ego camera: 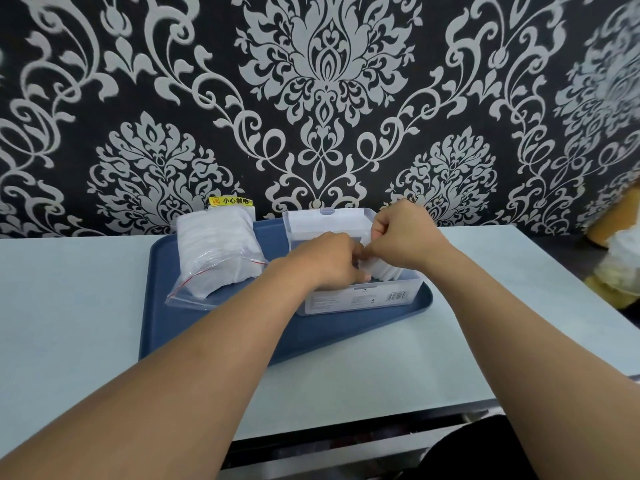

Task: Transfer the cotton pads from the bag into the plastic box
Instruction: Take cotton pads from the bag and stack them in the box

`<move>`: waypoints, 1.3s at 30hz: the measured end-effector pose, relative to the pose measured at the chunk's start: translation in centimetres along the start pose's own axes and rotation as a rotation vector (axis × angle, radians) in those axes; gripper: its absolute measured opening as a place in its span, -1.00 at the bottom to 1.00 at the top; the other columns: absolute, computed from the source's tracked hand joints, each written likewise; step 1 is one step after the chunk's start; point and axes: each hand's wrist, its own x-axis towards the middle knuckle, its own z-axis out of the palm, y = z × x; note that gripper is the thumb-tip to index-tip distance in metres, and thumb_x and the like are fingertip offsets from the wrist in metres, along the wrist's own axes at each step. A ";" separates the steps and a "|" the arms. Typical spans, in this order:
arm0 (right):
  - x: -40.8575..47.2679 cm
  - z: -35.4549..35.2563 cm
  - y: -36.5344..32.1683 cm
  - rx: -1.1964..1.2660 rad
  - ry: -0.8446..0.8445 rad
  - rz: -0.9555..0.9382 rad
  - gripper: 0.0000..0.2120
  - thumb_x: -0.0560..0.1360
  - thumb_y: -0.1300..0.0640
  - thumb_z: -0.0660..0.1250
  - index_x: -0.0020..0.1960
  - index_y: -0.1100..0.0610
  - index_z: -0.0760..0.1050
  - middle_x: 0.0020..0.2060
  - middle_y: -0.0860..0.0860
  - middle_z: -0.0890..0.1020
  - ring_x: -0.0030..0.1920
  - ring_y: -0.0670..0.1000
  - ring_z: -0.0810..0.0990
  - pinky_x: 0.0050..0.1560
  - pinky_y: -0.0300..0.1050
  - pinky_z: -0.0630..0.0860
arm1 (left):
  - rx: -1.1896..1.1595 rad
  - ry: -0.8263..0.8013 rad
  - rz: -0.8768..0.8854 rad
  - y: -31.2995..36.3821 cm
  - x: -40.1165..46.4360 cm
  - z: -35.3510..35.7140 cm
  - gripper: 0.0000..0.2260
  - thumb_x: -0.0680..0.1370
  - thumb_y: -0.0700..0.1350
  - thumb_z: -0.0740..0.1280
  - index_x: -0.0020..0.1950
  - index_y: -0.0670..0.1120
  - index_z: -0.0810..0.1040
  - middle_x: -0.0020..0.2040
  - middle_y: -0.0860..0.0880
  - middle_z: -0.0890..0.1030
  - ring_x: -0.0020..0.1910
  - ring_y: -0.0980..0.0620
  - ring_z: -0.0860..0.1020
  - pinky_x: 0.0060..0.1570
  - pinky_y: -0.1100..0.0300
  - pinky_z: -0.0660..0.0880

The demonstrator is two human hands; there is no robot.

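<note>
Here, fingertips of both hands are meeting over the open plastic box (360, 299). The left hand (329, 259) is reaching into the box with fingers curled downward, touching a row of white cotton pads (382, 270) that is standing on edge inside; whether it is actually pinching a pad is not clear, as the knuckles are hiding the tips. The right hand (398, 237) is hovering just above the same row with fingers tucked into a loose fist, thumb and forefinger pressing together at the point where they meet the left hand; what, if anything, sits between them is too small to tell.

The pads are leaning against the right side of the box interior. The box's clear lid (329, 220) is standing open, tilted back toward the wall. A label with a barcode is showing on the box's front face.

Left of the box, apart from it, the clear bag (218, 254) with a red zip line is lying on its side, bulging with more white pads, its mouth facing the near edge.

Both box and bag are sitting on a blue tray (207, 334), which is resting on a pale table (69, 306). Behind the bag, a yellow warning sticker (230, 201) is showing against the black-and-silver patterned wall (329, 81). Both bare forearms are stretching in from the near edge.
</note>
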 end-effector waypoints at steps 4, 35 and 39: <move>-0.2 -0.3 0.2 0.063 -0.062 0.027 -0.70 0.29 0.11 0.53 -0.21 0.36 0.60 -0.26 0.21 0.66 -0.30 -0.04 0.46 -0.29 -0.14 0.44 | -0.016 -0.011 0.011 0.0 0.2 0.1 -0.62 0.56 0.07 0.40 0.37 0.03 0.55 0.26 0.04 0.63 0.23 -0.02 0.57 0.27 -0.02 0.51; -9.1 5.4 -13.8 0.008 -0.393 -0.541 -0.79 0.50 0.29 0.22 -0.05 0.15 0.62 -0.11 0.13 0.66 -0.08 0.17 0.59 -0.11 -0.02 0.53 | -0.210 0.398 -0.343 -10.0 -16.5 -9.5 -0.56 0.39 -0.19 0.53 0.23 0.03 0.56 0.09 0.01 0.56 -0.15 0.11 0.52 -0.11 0.18 0.48; -8.1 7.2 -14.0 -0.121 -0.387 -0.481 -0.70 0.60 0.18 0.23 0.32 0.13 0.36 0.11 0.17 0.57 0.04 0.21 0.57 -0.07 0.05 0.48 | -0.163 0.278 -0.288 -10.9 -16.8 -6.5 -0.46 0.36 -0.04 0.61 0.27 0.05 0.49 -0.02 0.12 0.56 -0.13 0.15 0.55 -0.08 0.23 0.48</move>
